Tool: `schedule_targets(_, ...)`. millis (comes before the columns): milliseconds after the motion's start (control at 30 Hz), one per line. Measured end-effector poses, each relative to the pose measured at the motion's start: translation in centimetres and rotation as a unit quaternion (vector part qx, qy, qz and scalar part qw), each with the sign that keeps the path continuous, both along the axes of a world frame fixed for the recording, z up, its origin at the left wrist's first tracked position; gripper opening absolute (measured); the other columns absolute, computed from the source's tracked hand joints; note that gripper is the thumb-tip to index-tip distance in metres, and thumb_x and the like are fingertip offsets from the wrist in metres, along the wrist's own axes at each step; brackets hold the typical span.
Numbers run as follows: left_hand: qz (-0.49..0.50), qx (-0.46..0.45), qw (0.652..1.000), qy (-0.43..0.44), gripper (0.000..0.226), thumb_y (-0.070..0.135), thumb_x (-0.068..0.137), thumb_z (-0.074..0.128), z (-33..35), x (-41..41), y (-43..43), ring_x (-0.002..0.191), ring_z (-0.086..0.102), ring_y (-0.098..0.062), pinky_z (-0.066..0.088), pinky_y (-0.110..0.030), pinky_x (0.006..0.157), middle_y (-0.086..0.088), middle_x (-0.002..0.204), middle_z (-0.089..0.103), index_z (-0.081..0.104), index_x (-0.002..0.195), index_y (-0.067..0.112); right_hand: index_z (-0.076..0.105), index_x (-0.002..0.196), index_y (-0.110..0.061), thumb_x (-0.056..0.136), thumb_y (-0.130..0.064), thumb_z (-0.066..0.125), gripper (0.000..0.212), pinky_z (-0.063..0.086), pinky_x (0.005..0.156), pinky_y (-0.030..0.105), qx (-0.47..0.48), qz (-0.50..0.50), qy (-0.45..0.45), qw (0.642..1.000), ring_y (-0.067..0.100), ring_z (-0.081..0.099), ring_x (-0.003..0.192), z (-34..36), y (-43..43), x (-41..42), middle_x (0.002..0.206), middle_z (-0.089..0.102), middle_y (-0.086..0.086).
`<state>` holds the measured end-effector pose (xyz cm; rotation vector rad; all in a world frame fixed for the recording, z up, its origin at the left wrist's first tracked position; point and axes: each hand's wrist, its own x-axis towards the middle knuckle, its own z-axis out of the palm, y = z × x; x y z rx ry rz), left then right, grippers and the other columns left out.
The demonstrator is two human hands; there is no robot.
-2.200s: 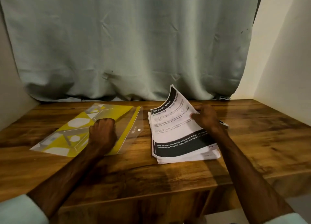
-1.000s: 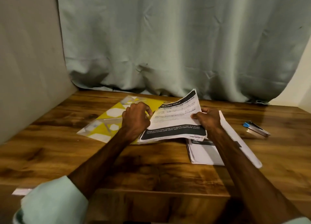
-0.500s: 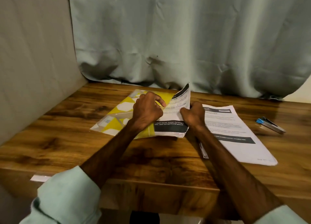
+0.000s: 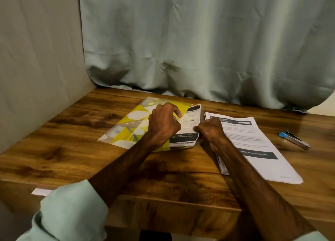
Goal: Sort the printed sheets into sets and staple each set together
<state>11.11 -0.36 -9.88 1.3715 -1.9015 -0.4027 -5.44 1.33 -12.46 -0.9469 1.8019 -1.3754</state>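
One set (image 4: 189, 130) is separated, left hand (image 4: 164, 125) and right hand (image 4: 211, 131) pinching its edges with curled fingers; seemingly unstapled, stapler (image 4: 294, 139) untouched, stack (image 4: 253, 144) unsorted.

No text can be read with certainty; the small set of sheets (image 4: 188, 130) on the yellow folder (image 4: 134, 125) carries white lettering on 2 black bands and grey lines between them, all too blurred to make out; the stack of printed sheets (image 4: 253, 141) beside it shows a dark header bar, body lines and 1 lower black band, equally illegible.
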Motion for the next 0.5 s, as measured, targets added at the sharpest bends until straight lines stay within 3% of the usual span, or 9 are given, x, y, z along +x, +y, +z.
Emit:
schedule_targets(100,-0.006,0.000,1.000,0.005,0.032,0.007,0.072,0.064,0.1,-0.1,0.2,0.097,0.067,-0.021,0.056,-0.040,0.086,0.011,0.072,0.070,0.072,0.082,0.036,0.072,0.091,-0.002,0.078,0.004,0.075,0.015,0.065,0.065,0.045,0.012,-0.025,0.024,0.999,0.030,0.076,0.079,-0.2,-0.8,1.4,0.092,0.076,0.013)
schedule_targets(200,-0.003,0.002,1.000,0.011,0.033,0.006,0.072,0.066,0.3,0.0,0.1,0.096,0.068,-0.020,0.057,-0.038,0.085,0.010,0.074,0.072,0.073,0.084,0.035,0.067,0.098,-0.004,0.075,0.002,0.074,0.025,0.064,0.063,0.054,0.012,-0.017,0.012,1.000,0.033,0.076,0.077,-0.3,-1.7,2.6,0.093,0.075,0.015)
schedule_targets(233,-0.002,0.002,1.000,0.013,0.033,0.006,0.072,0.066,0.3,0.0,0.1,0.096,0.068,-0.020,0.057,-0.037,0.084,0.010,0.075,0.072,0.073,0.085,0.035,0.065,0.099,-0.001,0.074,0.003,0.073,0.026,0.063,0.060,0.052,0.012,-0.010,0.001,1.000,0.034,0.075,0.076,0.1,-1.8,3.2,0.093,0.073,0.018)
schedule_targets(333,-0.007,0.009,1.000,0.019,0.031,0.008,0.072,0.069,0.3,0.0,0.1,0.096,0.068,-0.020,0.058,-0.038,0.083,0.009,0.078,0.073,0.074,0.087,0.034,0.061,0.085,0.001,0.083,0.005,0.070,0.010,0.056,0.044,0.028,0.028,0.025,0.043,0.998,0.024,0.069,0.057,1.4,-2.3,3.5,0.076,0.065,0.022)
schedule_targets(433,-0.001,0.015,1.000,0.026,0.028,0.011,0.071,0.072,0.4,0.1,0.2,0.096,0.069,-0.022,0.058,-0.039,0.083,0.006,0.085,0.074,0.074,0.087,0.034,0.063,0.086,0.002,0.094,0.002,0.065,0.009,0.063,0.054,0.037,0.076,0.092,0.055,0.991,0.025,0.067,0.054,2.9,-2.2,3.0,0.075,0.069,0.025)
schedule_targets(500,0.000,0.012,1.000,0.029,0.028,0.009,0.073,0.072,0.5,0.2,0.2,0.096,0.069,-0.022,0.058,-0.039,0.084,0.006,0.084,0.075,0.074,0.088,0.033,0.063,0.092,0.009,0.095,0.003,0.064,0.006,0.060,0.049,0.033,0.101,0.117,0.042,0.987,0.024,0.068,0.052,3.3,-1.9,2.4,0.074,0.069,0.024)
